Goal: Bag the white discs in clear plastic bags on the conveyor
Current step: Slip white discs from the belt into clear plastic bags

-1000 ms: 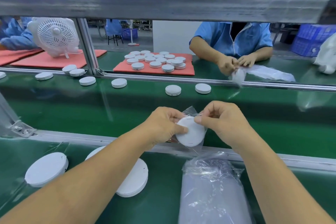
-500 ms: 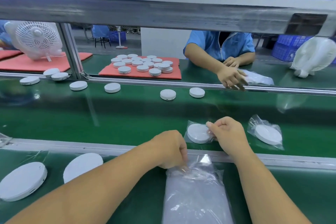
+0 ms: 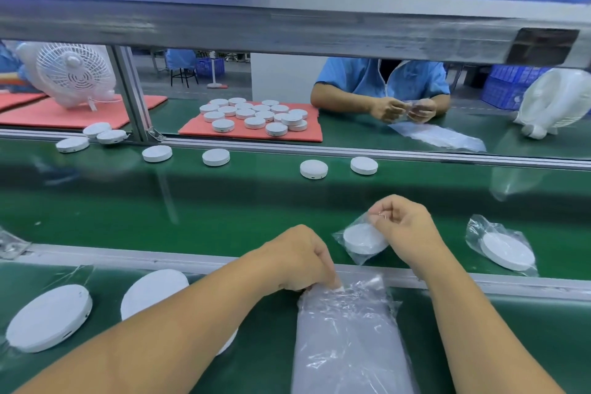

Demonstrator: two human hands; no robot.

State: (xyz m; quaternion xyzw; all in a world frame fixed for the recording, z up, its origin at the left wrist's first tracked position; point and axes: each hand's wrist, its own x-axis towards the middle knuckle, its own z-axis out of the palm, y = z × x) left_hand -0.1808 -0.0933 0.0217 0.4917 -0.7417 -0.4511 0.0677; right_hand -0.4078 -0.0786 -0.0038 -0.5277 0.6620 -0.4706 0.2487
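A white disc in a clear bag (image 3: 361, 241) lies on the green conveyor belt (image 3: 224, 211). My right hand (image 3: 404, 229) pinches the bag's far edge beside the disc. My left hand (image 3: 303, 261) has its fingers curled down on the top of a stack of clear plastic bags (image 3: 348, 345) on the near table and pinches the top bag. Farther right on the belt lies a second bagged disc (image 3: 508, 253). Two loose white discs (image 3: 48, 318) (image 3: 153, 289) sit at the near left, the second partly behind my left forearm.
Several loose discs (image 3: 313, 168) lie along the belt's far side. Across the belt, a red mat (image 3: 256, 136) carries several discs, and a person in blue (image 3: 383, 83) handles a bag. White fans (image 3: 75, 73) (image 3: 556, 102) stand left and right. A metal rail (image 3: 192, 261) edges the belt.
My right hand has lowered the bagged disc onto the belt and still holds its bag. My left hand has let go of it and dropped to the stack of bags.
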